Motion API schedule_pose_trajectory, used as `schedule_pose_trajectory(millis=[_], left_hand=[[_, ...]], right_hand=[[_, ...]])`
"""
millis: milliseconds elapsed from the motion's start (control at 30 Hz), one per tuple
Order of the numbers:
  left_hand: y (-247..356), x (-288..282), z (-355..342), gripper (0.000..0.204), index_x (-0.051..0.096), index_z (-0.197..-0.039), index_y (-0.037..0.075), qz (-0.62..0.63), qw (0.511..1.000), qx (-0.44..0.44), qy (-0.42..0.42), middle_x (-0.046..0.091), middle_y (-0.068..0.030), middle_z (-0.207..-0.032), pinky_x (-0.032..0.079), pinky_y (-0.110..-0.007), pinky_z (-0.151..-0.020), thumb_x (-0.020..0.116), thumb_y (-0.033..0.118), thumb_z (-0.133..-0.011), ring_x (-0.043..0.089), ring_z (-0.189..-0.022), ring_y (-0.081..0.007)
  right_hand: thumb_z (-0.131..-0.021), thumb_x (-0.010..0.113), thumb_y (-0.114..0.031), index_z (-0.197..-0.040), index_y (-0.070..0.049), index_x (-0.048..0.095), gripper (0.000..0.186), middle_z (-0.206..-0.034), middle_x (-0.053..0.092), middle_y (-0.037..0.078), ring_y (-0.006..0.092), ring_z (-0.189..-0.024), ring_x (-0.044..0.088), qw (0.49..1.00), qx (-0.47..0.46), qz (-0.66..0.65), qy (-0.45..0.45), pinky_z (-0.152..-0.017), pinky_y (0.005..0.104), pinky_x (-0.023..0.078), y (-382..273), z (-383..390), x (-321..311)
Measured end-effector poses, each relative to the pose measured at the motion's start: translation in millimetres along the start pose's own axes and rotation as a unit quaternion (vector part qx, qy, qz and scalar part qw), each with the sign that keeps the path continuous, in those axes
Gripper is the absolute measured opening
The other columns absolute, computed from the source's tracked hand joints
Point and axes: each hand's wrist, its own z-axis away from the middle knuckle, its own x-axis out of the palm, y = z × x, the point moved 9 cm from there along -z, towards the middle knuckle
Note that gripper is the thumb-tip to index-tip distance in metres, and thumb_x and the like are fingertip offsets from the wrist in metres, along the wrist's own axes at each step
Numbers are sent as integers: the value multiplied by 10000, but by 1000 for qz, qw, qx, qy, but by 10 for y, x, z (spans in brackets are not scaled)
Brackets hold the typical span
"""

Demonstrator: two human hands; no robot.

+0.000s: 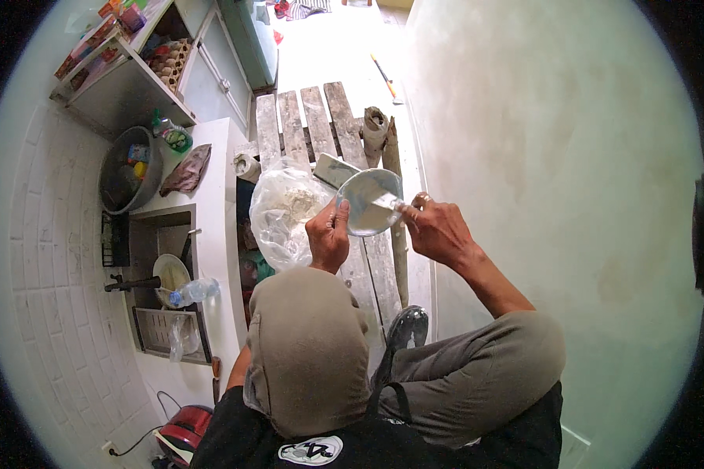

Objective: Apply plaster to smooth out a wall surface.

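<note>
My left hand (329,237) grips the rim of a round bowl (353,222) on its left side, with the thumb over the edge. Pale, wet-looking paste lies in the bowl. A putty knife (384,201) is held in my right hand (440,231), its light blade dipping into the bowl from the right. Beside the bowl, on the left, stands an open clear plastic bag (278,219) with whitish powder in it. Just behind the bowl lies a flat rectangular trowel or plate (335,170), its near end hidden by the bowl.
A slatted wooden platform (305,117) runs under the bowl and bag. Left is a counter with a sink (160,223), a plastic bottle (195,291), a grey basin (119,185) and a cloth (188,170). A smeared wall (555,156) rises on the right. A long-handled tool (383,74) lies farther off.
</note>
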Motion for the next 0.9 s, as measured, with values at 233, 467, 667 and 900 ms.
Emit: schedule_pose_trajectory(millis=[233, 467, 667, 900], left_hand=[[-473, 58, 209, 348, 660, -867, -46, -41, 995, -82, -33, 571, -188, -648, 421, -385, -574, 572, 248, -1030, 475, -564, -245], [-1086, 280, 660, 498, 546, -697, -63, -41, 978, -167, -117, 453, -200, -578, 344, -428, -546, 608, 320, -1010, 372, -544, -229], [-1316, 312, 750, 507, 544, -695, -45, -82, 969, -176, -151, 510, -229, -595, 389, -455, -551, 643, 361, -983, 479, -528, -311], [-1345, 45, 643, 339, 676, -987, 2, -120, 975, -154, -107, 702, -129, -759, 562, -389, -661, 718, 336, -949, 731, -732, -233]], right_hand=[[-896, 671, -158, -934, -19, 757, 167, -697, 668, 170, 325, -577, 631, 980, 19, -196, -11, -592, 413, 523, 177, 160, 365], [-888, 732, -249, -877, 7, 734, 256, -706, 688, 185, 300, -641, 674, 915, 185, -339, -116, -641, 415, 533, 683, 430, 885], [-914, 724, -218, -911, 22, 688, 242, -740, 700, 173, 236, -657, 674, 941, 131, -275, -148, -633, 362, 528, 564, 525, 998], [-913, 714, -332, -1017, -48, 660, 307, -886, 722, 187, 392, -854, 696, 969, 97, -175, -143, -747, 486, 548, 535, 367, 1218]])
